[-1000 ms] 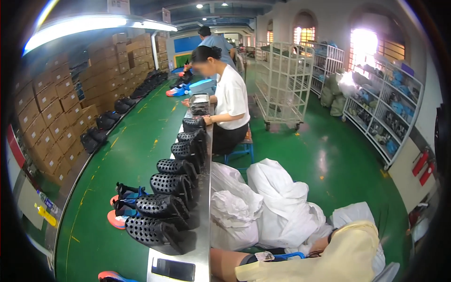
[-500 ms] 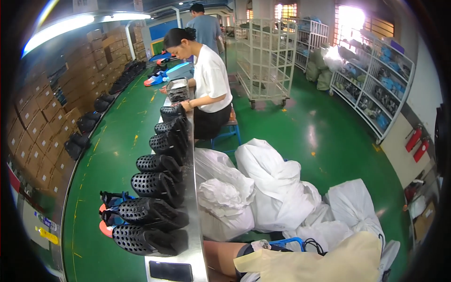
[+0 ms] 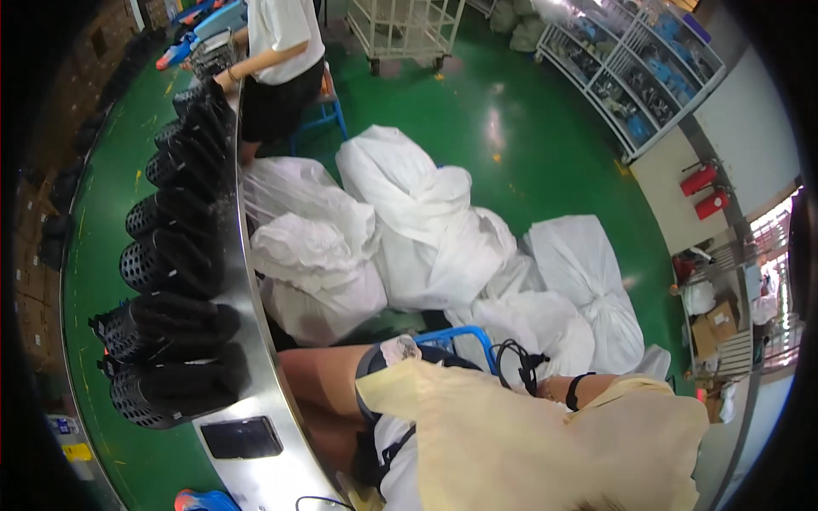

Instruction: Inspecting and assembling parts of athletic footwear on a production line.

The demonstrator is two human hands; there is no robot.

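A tangled, thin black cable (image 3: 530, 361) hangs beside a curved blue tubular frame (image 3: 467, 330), near the person's right wrist (image 3: 558, 388). The right hand is hidden behind pale-yellow cloth (image 3: 545, 443), so whether it grips anything I cannot tell; the left hand is out of view. Bulging white plastic sacks (image 3: 417, 230) conceal their contents. Black hole-punched shoe-like pieces (image 3: 141, 264) blur together along the shiny metal bench (image 3: 256, 370). The upper edge crops a white-shirted co-worker (image 3: 285, 43).

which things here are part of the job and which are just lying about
Likely part of the job:
row of black perforated pieces
metal-edged bench
white sacks, perhaps

Apparently just lying about:
dark phone
bunched black cord
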